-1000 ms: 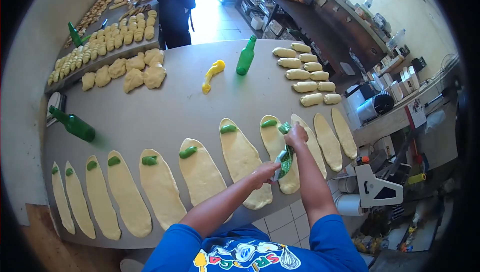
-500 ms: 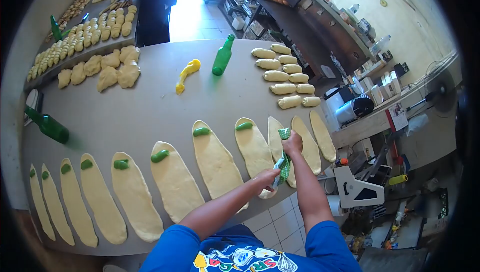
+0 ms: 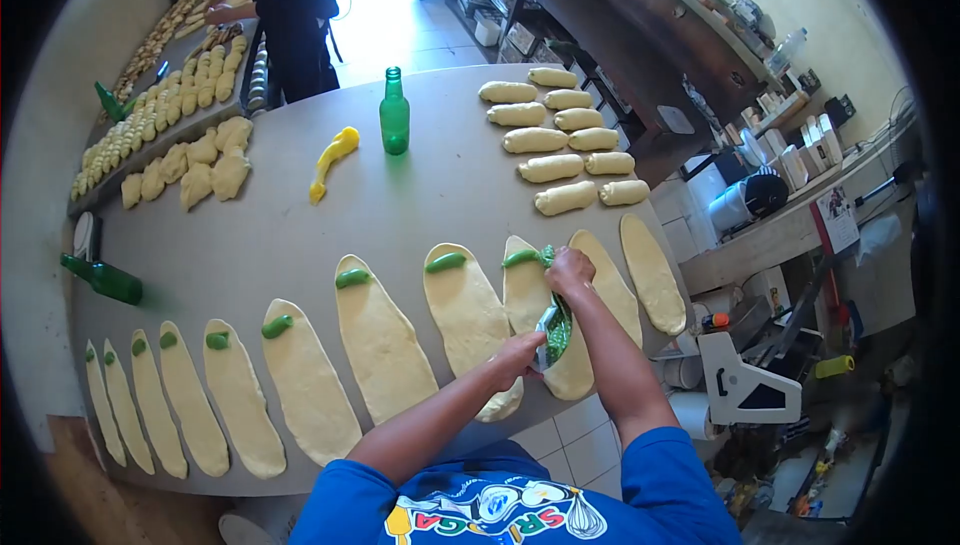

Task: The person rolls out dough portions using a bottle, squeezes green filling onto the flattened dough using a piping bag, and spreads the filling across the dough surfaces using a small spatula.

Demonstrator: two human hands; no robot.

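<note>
My right hand [image 3: 571, 273] is closed around the upper end of a green-patterned piping bag [image 3: 562, 333], over the top of a long flat dough oval [image 3: 525, 300]. A strip of green filling [image 3: 520, 258] lies on that dough beside the bag's end. My left hand [image 3: 516, 357] grips the bag's lower part, where a pale flat piece [image 3: 545, 329] shows; what that is I cannot make out. Leftward, a row of dough ovals [image 3: 380, 330] each carries a green dab near its top. Two ovals on the right, one a plain dough oval [image 3: 652, 275], show no filling.
Dough rolls [image 3: 550, 167] sit in two columns at the far right. A green bottle [image 3: 395, 120] stands by a yellow bag [image 3: 333, 160]; another green bottle [image 3: 105, 280] lies at left. Dough lumps [image 3: 200, 167] are behind, near a co-worker [image 3: 292, 20].
A green strip now lies on the oval under my right hand, which was bare of it. My view has shifted, and the co-worker has moved slightly.
</note>
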